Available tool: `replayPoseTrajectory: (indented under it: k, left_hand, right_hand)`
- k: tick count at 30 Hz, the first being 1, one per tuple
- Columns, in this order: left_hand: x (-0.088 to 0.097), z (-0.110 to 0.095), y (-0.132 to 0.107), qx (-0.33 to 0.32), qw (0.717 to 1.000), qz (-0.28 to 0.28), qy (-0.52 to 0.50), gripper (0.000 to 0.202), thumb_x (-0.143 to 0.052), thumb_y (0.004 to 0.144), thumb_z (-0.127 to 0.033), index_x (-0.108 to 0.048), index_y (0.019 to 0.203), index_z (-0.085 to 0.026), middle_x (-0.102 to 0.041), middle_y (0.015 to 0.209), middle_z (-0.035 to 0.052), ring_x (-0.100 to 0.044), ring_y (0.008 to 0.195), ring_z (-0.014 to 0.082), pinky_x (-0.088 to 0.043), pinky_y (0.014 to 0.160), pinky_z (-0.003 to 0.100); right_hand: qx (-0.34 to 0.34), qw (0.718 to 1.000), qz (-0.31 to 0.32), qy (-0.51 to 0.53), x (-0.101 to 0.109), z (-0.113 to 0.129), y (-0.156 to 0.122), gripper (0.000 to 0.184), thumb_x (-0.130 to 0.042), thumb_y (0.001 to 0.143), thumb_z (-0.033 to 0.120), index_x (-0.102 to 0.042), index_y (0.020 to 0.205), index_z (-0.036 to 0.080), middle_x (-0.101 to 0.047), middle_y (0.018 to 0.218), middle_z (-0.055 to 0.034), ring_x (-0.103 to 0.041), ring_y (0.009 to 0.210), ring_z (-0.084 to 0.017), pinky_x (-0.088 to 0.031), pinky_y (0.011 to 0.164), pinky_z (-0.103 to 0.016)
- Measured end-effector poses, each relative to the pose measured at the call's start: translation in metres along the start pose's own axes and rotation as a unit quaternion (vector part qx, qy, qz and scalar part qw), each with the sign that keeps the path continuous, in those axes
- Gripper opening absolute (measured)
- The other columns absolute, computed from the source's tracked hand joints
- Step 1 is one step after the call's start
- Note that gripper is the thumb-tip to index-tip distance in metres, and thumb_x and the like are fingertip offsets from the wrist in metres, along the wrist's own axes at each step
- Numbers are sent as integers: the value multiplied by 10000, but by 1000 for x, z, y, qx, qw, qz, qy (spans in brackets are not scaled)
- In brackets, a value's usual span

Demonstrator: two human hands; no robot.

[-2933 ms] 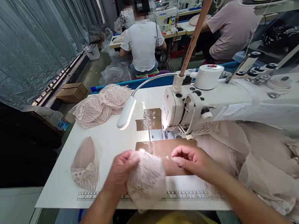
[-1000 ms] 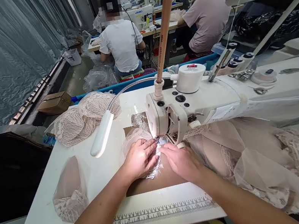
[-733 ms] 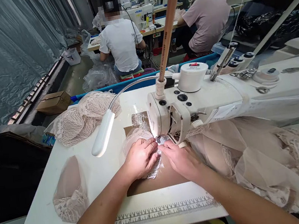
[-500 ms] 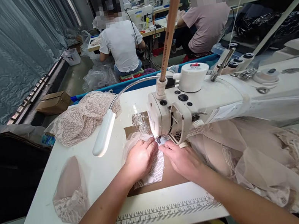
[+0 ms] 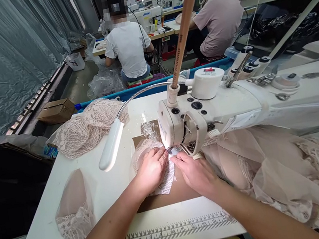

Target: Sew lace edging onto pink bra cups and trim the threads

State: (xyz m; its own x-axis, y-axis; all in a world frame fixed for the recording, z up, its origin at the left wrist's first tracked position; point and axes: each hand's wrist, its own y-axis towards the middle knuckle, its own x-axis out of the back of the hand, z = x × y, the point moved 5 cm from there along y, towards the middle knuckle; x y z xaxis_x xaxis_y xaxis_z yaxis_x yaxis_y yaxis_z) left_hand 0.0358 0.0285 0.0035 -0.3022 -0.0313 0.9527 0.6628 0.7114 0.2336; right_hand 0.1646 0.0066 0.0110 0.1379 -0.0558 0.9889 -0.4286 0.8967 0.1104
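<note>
Left hand (image 5: 152, 168) lies over the lace piece (image 5: 167, 182), fingers at the presser foot (image 5: 170, 150); right hand (image 5: 195, 173) just beside it, fingertips near the piece's edge. Hands near each other, not joined; can't tell if either pinches the fabric. Sewing machine (image 5: 178, 122) directly ahead of both. Lace-trimmed cup (image 5: 73, 209) on counter (image 5: 38, 235), left of left hand. Mesh-and-lace heap (image 5: 266, 162) right of right hand.

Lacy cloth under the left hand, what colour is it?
Pale pinkish white lacy cloth, in the head view.

Textured lace cloth (image 5: 167, 182) (partly sheer), shiny metal lamp neck (image 5: 148, 88), smooth glossy tabletop (image 5: 107, 186)
</note>
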Motion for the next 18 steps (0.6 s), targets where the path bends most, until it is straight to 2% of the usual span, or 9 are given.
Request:
replayPoseTrajectory:
  k: [9, 18]
  left_hand:
    - [6, 1, 2, -34, 999, -27, -33, 328, -388, 953, -198, -583, 1195, -92, -643, 1175, 163, -573, 1023, 269, -528, 853, 442]
    - [3, 11, 3, -19, 999, -28, -30, 349, -401, 931, -182, -579, 1213, -79, -635, 1177, 183, -556, 1052, 283, -518, 874, 456]
  right_hand:
    - [-8, 1000, 6, 12, 0, 2, -2, 442, -467, 840, 54, -631, 1221, 207, -651, 1086, -101, -572, 805, -187, -366, 624, -295]
    - [3, 1000, -17, 14, 1, 1, -3, 465, -463, 825, 36, -643, 1220, 201, -660, 1028, -89, -550, 757, -173, -367, 614, -274]
